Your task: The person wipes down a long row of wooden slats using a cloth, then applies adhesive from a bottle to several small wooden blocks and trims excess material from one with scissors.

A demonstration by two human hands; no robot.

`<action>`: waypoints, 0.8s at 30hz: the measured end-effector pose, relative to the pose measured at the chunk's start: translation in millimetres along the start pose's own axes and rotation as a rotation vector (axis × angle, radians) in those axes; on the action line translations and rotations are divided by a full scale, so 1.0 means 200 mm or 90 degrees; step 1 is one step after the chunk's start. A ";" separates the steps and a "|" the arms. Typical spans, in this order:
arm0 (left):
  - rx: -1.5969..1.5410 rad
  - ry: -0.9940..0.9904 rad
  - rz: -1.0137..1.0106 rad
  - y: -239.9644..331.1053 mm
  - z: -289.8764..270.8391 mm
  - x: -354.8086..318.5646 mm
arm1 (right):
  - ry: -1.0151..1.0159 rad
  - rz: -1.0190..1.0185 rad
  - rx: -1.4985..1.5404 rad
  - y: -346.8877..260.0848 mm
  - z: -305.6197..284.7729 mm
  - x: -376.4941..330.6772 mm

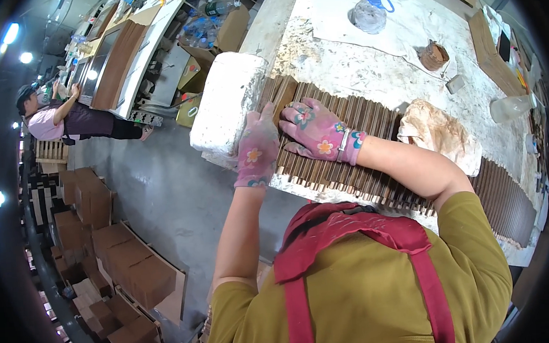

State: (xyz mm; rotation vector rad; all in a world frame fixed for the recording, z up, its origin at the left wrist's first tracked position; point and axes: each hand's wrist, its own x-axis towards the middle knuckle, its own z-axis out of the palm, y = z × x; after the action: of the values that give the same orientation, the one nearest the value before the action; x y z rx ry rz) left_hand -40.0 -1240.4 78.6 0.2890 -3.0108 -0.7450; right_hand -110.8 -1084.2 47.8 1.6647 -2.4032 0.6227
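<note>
Both gloved hands press flat, fingers spread and holding nothing, on a row of dark wooden slats lining the bench. The left hand sits beside a white foam block, the right hand just past it. Evening the slats seems underway; next likely calls for firm, level pressure.

**Gloved hands on a row of dark wooden slats**

Both hands wear pink flowered gloves. The left hand lies flat at the near end of a long row of dark brown slats set side by side along the edge of a pale, stained workbench, just beside a white foam block. The right hand rests palm down on the slats close by; whether its fingers grip one cannot be made out. A crumpled stained cloth lies on the row further along. A clear plastic bottle and a small brown cup stand beyond. Another person leans at a separate bench across the grey floor, near cardboard boxes.
</note>
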 end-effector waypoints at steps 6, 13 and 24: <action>0.031 0.223 0.164 -0.07 0.03 -0.16 | -0.034 0.006 0.019 0.01 0.00 -0.01; -0.165 0.168 -0.082 -0.29 0.18 -0.58 | -0.009 0.197 -0.022 0.19 -0.05 0.00; -0.344 0.211 -0.034 -0.28 0.32 -0.48 | -0.154 0.160 -0.013 0.31 -0.08 -0.01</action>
State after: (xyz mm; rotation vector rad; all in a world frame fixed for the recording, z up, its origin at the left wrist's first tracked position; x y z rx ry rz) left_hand 60.0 -1241.3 -2.8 0.4200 -2.3903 -1.3193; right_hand -168.4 -1057.7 46.7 1.5196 -2.8090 0.4493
